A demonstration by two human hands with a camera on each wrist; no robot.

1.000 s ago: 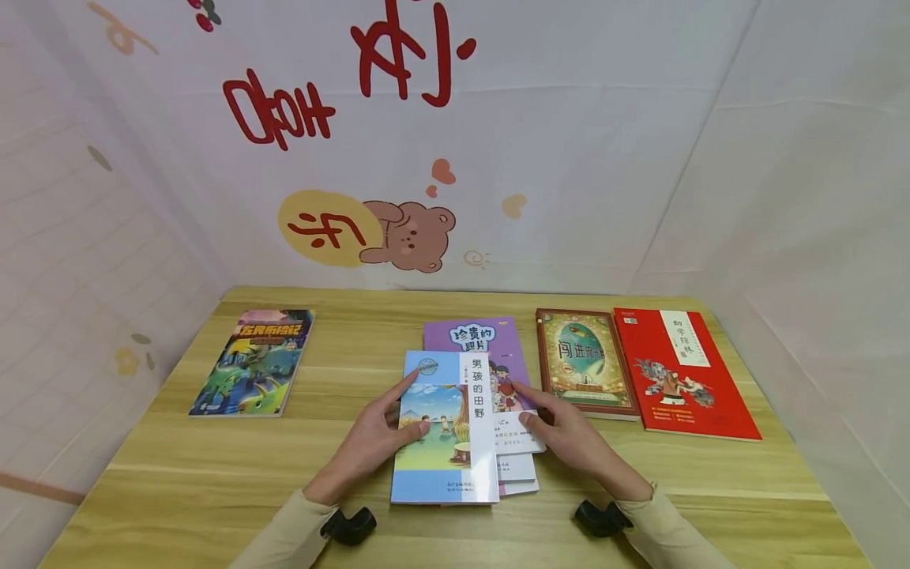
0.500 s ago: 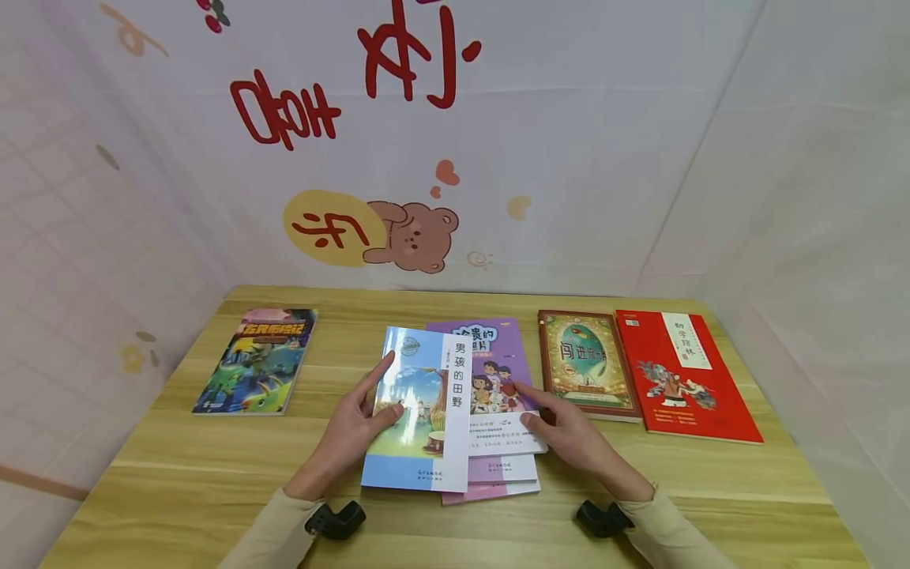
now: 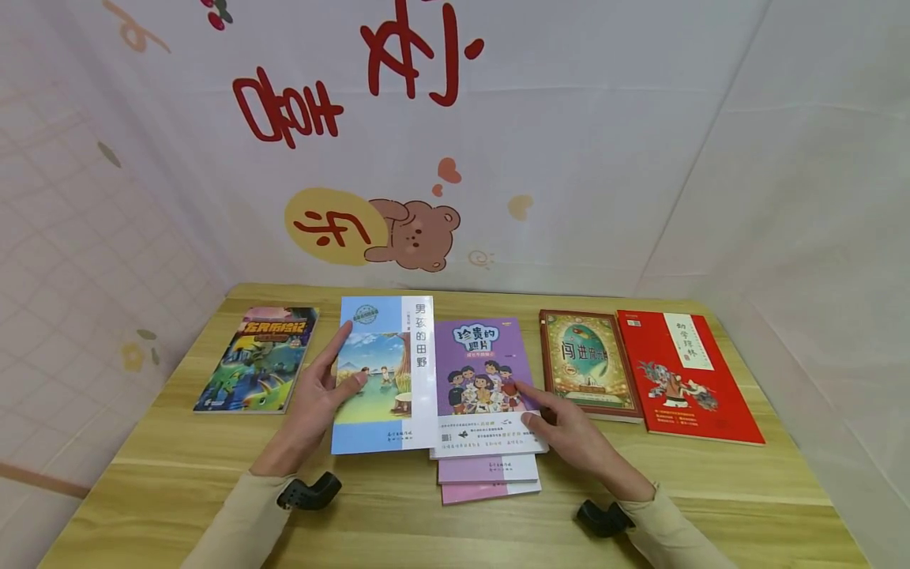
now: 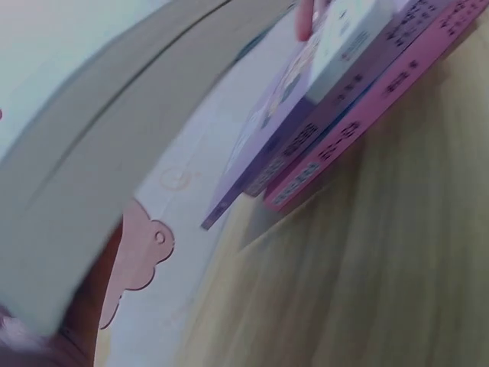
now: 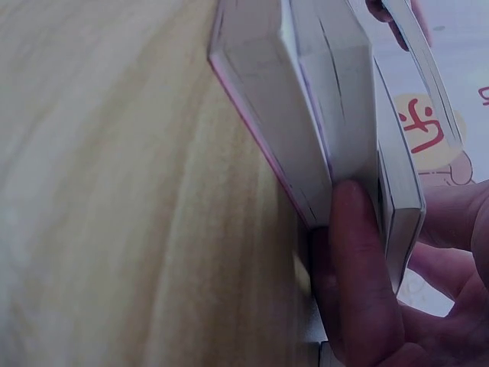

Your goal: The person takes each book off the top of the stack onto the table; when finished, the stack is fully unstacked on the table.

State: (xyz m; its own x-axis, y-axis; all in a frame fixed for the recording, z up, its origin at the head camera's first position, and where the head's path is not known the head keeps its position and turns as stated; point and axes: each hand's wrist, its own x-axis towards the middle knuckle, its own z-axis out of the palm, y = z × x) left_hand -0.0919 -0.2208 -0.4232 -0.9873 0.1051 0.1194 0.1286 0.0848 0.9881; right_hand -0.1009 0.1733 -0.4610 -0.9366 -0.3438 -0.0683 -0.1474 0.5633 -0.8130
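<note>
My left hand [image 3: 316, 407] grips a blue paperback [image 3: 373, 427] by its left edge, thumb on the cover. The paperback is raised to the left of a stack and stands apart from it in the right wrist view. My right hand [image 3: 569, 431] grips the stack's right edge, its thumb over the purple picture-cover book [image 3: 486, 387] on top and its fingers [image 5: 355, 260] along the page edges. Beneath lie a lilac-and-white book [image 3: 472, 470] and a pink book [image 3: 476, 494], mostly covered, their spines facing the left wrist camera.
At the table's left lies a colourful dinosaur-cover book [image 3: 259, 359]. A brown-and-green framed-cover book [image 3: 590, 363] and a large red book [image 3: 690, 375] lie side by side at right. A white printed cloth [image 3: 569, 158] hangs behind the wooden table [image 3: 320, 537].
The blue paperback has come off the stack, moving left and away from me in my left hand, uncovering the purple book's cover. My right hand has stayed at the stack's right edge.
</note>
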